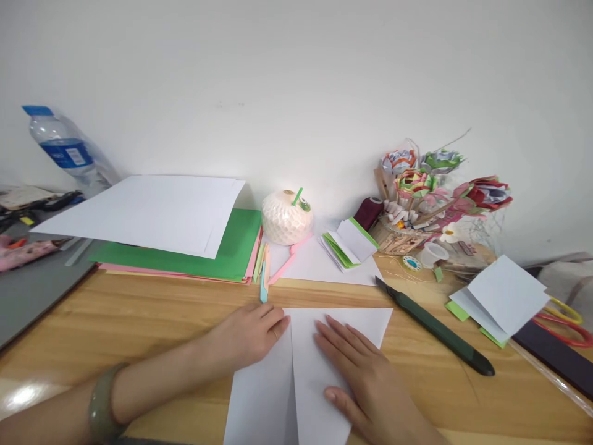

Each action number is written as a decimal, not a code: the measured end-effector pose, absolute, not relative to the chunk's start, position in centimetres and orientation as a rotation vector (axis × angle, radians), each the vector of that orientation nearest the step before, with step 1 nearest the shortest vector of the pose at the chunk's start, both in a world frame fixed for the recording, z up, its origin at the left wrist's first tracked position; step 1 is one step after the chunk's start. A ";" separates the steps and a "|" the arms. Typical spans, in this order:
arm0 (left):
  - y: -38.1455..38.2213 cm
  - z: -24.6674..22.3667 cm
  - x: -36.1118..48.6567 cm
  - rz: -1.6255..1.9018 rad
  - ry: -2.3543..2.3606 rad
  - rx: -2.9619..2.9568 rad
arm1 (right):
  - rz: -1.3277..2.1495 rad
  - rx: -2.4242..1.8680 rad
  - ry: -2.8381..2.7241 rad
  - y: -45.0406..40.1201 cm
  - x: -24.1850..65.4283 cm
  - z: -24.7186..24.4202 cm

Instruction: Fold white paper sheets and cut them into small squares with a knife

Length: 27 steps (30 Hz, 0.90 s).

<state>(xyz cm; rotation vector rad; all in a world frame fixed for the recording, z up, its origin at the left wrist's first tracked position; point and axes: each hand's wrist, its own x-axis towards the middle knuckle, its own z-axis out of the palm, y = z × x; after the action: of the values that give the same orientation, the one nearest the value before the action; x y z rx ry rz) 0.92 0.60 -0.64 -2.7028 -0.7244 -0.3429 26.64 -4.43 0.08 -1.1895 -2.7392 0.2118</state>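
A sheet of white paper (pixel 269 392) lies on the wooden table in front of me, with its right part folded over toward the middle. My left hand (pixel 259 334) is closed at the sheet's far left corner, its thumb along the top near the fold's edge. Flat on the folded part rests my right hand (pixel 361 371), fingers stretched out and spread. A dark green craft knife (pixel 440 327) lies to the right of the sheet. The near end of the paper runs out of view.
White sheets (pixel 148 210) top a stack of green paper (pixel 231 241) at back left, near a water bottle (pixel 65 148). A white textured ornament (pixel 285 216), folded papers (pixel 349 244) and paper flowers (pixel 417 182) stand along the wall. More cut squares (pixel 507 293) lie right.
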 end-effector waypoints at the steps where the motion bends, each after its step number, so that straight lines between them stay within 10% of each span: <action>1: 0.7 -0.4 0.9 -0.326 -0.715 -2.708 | 0.222 -1.188 -2.731 -4.4 26.6 0.1; 27: 2.0 -0.1 2.5 -0.283 -0.919 -2.759 | 0.777 -1.448 -2.660 -3.7 24.6 3.0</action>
<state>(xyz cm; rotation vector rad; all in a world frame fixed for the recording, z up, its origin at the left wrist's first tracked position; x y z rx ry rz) 2.46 2.04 -0.06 -2.7591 -0.9187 -0.2832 24.62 -3.72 2.99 -1.4484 -2.6604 0.7771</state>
